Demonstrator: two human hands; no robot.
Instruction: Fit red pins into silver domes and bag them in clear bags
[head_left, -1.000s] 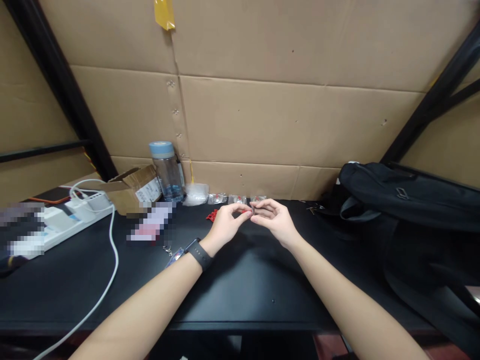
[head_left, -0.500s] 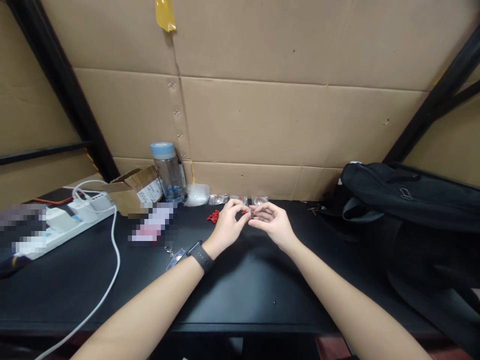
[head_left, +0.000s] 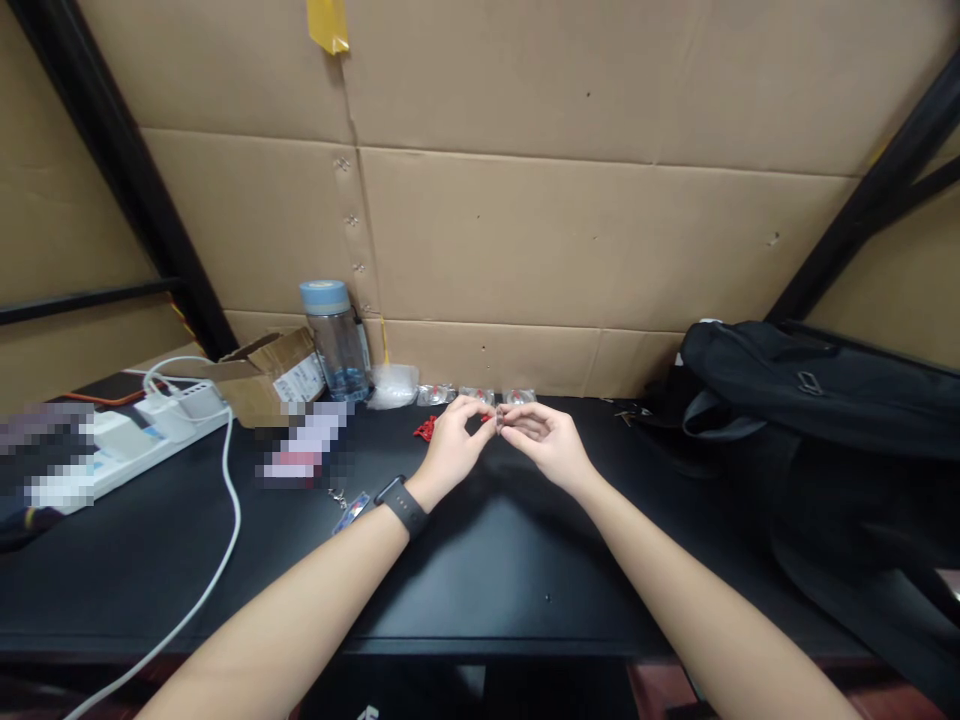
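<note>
Above the black table (head_left: 480,590), my left hand (head_left: 456,440) and my right hand (head_left: 551,443) meet at the fingertips. Between them is a small clear piece (head_left: 499,420), pinched by the thumb and fingers of both hands; its kind is too small to make out. Red cord-like pieces (head_left: 424,428) lie just left of my left hand, and a bit of red shows behind my fingers. Beyond the hands, along the cardboard wall, lie three small clear packets (head_left: 519,396) with red in them. A keychain (head_left: 351,512) rests beside my left wrist.
At the left stand a blue-lidded bottle (head_left: 337,345), an opened cardboard box (head_left: 262,385) and a white power strip (head_left: 135,455) with a cable (head_left: 229,520). Bubble wrap (head_left: 393,386) sits by the bottle. A black backpack (head_left: 825,410) fills the right side.
Both hands keep hold of the small clear piece, which has turned slightly between the fingertips. The view has shifted a little; objects on the table have not moved.
</note>
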